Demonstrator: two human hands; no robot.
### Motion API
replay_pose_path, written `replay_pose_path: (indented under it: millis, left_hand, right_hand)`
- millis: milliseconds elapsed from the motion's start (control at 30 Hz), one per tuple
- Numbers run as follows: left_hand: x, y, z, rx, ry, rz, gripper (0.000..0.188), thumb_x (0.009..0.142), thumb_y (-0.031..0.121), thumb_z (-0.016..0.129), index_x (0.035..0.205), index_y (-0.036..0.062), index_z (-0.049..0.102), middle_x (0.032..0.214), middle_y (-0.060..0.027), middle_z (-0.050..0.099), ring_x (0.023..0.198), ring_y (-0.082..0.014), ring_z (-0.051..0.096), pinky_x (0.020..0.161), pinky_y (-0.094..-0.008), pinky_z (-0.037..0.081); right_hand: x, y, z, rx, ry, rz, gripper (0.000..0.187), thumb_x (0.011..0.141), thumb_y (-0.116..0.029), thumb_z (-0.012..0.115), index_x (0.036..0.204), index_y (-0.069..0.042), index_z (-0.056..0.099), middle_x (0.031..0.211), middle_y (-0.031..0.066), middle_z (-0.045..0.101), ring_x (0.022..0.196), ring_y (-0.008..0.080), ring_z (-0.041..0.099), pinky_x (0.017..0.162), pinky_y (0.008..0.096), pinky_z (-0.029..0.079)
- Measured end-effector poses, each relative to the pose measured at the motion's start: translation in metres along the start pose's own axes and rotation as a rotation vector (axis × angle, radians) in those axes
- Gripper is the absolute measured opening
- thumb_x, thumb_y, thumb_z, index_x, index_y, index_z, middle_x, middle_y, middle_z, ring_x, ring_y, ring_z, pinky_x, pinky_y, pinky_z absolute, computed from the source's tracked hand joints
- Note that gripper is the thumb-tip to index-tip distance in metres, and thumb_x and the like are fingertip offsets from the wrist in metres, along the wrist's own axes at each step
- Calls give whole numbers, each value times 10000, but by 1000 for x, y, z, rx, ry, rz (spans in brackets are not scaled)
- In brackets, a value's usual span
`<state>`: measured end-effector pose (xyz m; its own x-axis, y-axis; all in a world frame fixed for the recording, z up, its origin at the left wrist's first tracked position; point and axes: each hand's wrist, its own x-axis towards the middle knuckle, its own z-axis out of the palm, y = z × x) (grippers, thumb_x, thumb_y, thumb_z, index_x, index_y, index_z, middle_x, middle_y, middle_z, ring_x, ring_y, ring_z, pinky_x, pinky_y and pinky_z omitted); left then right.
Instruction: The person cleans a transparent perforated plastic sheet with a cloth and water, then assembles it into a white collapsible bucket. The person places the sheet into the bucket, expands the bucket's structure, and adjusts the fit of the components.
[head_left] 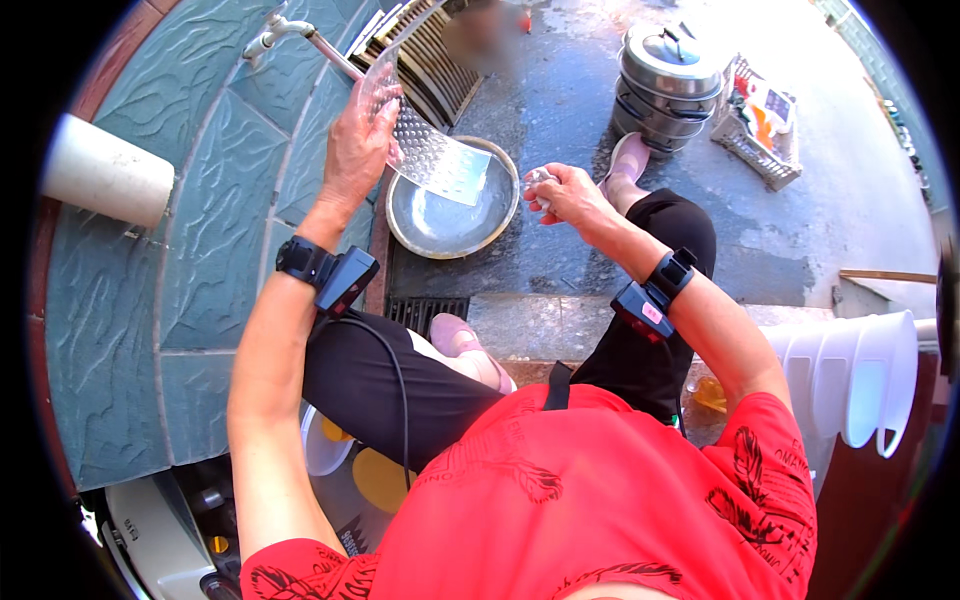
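My left hand (pixel 360 140) is raised with its fingers closed around the upper end of a shiny, curved sheet with rows of small bumps or holes (pixel 425 150). The sheet slants down to the right, its smooth lower end over a round metal basin (pixel 440 215) on the ground. Whether the sheet touches the rim, I cannot tell. Right of the basin, my right hand (pixel 575 197) is closed on a crumpled whitish wad (pixel 540 182), apart from the sheet. Palm and fingers partly hide the wad.
A tap (pixel 278 32) and a thick white pipe (pixel 110 170) project from the tiled wall at left. Wooden slats (pixel 430 65) lean behind the basin. Farther right are a stacked metal steamer (pixel 665 95) and a filled basket (pixel 757 135). White plastic tubs (pixel 850 370) stand at right; a floor drain (pixel 425 310) lies before me.
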<state>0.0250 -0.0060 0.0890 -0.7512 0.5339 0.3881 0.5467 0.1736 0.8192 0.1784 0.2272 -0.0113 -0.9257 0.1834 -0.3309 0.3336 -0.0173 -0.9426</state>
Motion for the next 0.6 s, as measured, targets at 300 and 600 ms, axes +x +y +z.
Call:
replay_pose_path:
  millis: [300, 600]
  left_hand:
    - [-11, 7, 8, -183, 91, 63, 450, 1025, 212, 498, 1455, 118, 405, 1194, -102, 658, 575, -41, 559, 527, -201, 486]
    - [5, -15, 13, -292, 96, 25, 451, 1019, 222, 520, 1446, 121, 415, 1166, -92, 675, 595, -38, 569, 554, -201, 500]
  right_hand:
    - [1, -42, -1, 214, -42, -9, 300, 978, -328, 537, 1098, -59, 596, 988, 69, 660, 878, 168, 642, 730, 326, 550]
    - [23, -49, -6, 329, -237, -111, 351, 904, -175, 651, 1221, -47, 573, 1076, 94, 690, 937, 160, 656, 738, 293, 556]
